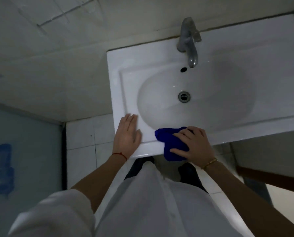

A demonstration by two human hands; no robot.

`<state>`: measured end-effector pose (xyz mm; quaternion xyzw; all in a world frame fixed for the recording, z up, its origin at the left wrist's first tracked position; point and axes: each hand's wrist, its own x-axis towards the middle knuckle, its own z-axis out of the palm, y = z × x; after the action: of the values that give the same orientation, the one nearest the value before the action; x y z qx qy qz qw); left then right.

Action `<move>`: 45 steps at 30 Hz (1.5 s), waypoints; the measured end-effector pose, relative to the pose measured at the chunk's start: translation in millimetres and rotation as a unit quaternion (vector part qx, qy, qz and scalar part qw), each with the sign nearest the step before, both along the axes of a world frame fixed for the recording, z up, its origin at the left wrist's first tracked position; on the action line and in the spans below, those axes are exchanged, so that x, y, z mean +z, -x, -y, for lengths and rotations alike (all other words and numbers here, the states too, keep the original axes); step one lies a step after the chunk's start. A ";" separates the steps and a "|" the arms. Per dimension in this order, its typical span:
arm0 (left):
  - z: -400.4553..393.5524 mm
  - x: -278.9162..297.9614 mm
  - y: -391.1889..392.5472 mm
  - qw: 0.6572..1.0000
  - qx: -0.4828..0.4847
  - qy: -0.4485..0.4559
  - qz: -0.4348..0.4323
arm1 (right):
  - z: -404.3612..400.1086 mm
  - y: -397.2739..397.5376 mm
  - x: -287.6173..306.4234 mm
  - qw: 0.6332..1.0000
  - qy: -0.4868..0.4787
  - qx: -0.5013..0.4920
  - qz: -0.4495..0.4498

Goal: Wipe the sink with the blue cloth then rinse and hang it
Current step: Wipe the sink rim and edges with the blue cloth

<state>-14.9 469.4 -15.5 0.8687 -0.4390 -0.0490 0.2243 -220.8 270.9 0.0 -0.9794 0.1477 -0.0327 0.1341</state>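
Observation:
A white ceramic sink (pixel 125 86) fills the upper middle of the head view, with an oval basin and a round drain (pixel 184 96). A grey tap (pixel 188 41) stands at its back edge. The blue cloth (pixel 166 141) lies bunched on the sink's front rim and hangs over the edge. My right hand (pixel 192 146) presses down on the cloth, fingers spread and curled over it. My left hand (pixel 128 132) rests flat on the sink's front left corner, fingers straight, holding nothing.
A tiled wall runs behind the sink, and white floor tiles (pixel 84 137) lie to its left. A pale glass panel (pixel 23 151) with blue markings stands at far left. A dark wooden edge (pixel 269 177) sits below the counter at right.

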 end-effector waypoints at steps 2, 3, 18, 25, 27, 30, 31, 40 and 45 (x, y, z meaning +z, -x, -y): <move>2.9 1.6 21.1 0.999 0.046 0.003 -0.007 | 31.6 23.6 2.6 1.000 0.016 -0.013 -0.003; 5.3 2.7 34.0 0.997 0.069 0.001 -0.020 | 47.3 34.4 4.0 0.999 0.020 -0.026 -0.005; 83.0 11.7 144.0 0.982 0.178 -0.054 -0.028 | 166.4 116.4 -0.9 0.998 0.047 -0.049 -0.016; 92.4 8.7 155.2 0.975 0.205 -0.079 -0.037 | 171.5 124.0 3.7 0.993 0.041 -0.115 -0.005; 92.1 8.4 154.7 0.974 0.208 -0.084 -0.039 | 152.6 111.0 2.6 0.996 0.038 -0.077 -0.007; 93.0 9.0 154.3 0.972 0.213 -0.088 -0.047 | 149.3 104.4 1.6 0.999 0.027 -0.018 -0.012; 92.9 8.9 154.2 0.971 0.215 -0.088 -0.048 | 156.5 108.1 1.3 0.999 0.034 0.000 -0.017; 94.7 7.8 156.8 0.969 0.228 -0.082 -0.050 | 236.1 163.4 5.5 0.985 0.070 -0.160 -0.012; 94.9 8.7 156.0 0.969 0.224 -0.091 -0.053 | 183.1 126.8 4.5 0.994 0.052 -0.097 -0.025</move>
<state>-170.8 374.5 -6.8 0.9578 -0.2143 -0.0837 0.1723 -347.6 87.9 4.5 -0.9665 0.2437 -0.0293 0.0753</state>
